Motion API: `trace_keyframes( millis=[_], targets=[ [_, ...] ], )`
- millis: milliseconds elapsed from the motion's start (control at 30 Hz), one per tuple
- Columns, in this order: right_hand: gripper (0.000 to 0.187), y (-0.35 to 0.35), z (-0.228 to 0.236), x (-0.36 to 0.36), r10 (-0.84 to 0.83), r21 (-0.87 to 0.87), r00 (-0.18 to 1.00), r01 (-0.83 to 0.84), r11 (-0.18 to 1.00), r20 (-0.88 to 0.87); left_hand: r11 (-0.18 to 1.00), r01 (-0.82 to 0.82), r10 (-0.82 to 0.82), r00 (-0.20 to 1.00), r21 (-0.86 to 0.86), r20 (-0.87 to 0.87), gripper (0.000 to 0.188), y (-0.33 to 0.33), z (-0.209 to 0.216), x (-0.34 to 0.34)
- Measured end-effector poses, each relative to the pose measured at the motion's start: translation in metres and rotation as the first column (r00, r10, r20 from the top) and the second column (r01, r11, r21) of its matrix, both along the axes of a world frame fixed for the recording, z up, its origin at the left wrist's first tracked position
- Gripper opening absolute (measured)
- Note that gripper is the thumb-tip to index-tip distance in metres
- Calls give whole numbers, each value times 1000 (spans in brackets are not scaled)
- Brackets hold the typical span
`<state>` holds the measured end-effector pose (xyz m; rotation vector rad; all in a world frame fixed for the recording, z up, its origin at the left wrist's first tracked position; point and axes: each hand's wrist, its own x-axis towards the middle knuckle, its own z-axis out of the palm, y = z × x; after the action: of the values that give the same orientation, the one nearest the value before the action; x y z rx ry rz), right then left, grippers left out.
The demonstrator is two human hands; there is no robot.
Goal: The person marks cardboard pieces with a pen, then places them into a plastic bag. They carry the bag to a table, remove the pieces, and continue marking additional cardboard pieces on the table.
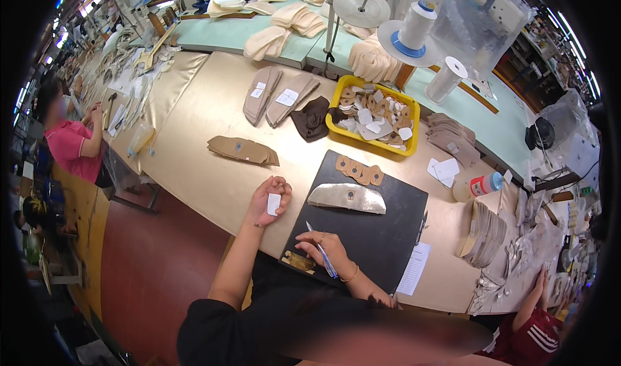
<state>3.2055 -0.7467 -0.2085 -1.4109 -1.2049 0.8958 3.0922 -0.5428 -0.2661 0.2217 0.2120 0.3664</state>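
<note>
My left hand (pixel 264 199) is palm up at the left edge of the black board (pixel 394 236), fingers curled, with a small white card (pixel 273 205) in it. A blue-and-white pen (pixel 327 260) is between the fingers of my right hand (pixel 333 246), which rests over the board's lower part. Farther up the board lies a shiny, half-moon-shaped piece (pixel 326 195) with a dark mark at its middle. Just beyond it sit several small tan tabs (pixel 356 169), overlapping in a row. A stack of brown curved pieces (pixel 226 147) lies beyond my left hand.
A yellow basket (pixel 412 144) full of small tan and white pieces stands at the back, beside a dark cloth (pixel 310 120). Two taupe stacks lie left of it. To the right are a glue bottle (pixel 479 186), a printed sheet (pixel 414 269) and grey stacked pieces (pixel 486 235).
</note>
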Motion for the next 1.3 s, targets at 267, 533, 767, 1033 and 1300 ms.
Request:
trace_keyframes(
  millis=[267, 533, 767, 1033, 1300],
  targets=[
    [9, 1, 1, -1, -7, 21, 991, 5, 1000, 134, 1000, 19, -19, 998, 7, 54, 36, 0, 0, 0],
    [10, 3, 0, -5, -58, -6, 992, 59, 998, 111, 1000, 11, -11, 999, 6, 36, 34, 0, 2, 0],
    [17, 1, 5, -6, -48, -77, 989, 59, 995, 140, 1000, 5, -6, 1000, 14, 28, 33, 0, -3, 0],
    [47, 19, 47, 7, -97, 256, 964, 31, 966, 247, 999, 23, -24, 1000, 23, 21, 32, 1, -2, 0],
    [78, 55, 63, 27, -433, 599, 807, 125, 791, 403, 1000, 20, -20, 999, 6, 25, 31, -1, -1, -1]
  ],
)
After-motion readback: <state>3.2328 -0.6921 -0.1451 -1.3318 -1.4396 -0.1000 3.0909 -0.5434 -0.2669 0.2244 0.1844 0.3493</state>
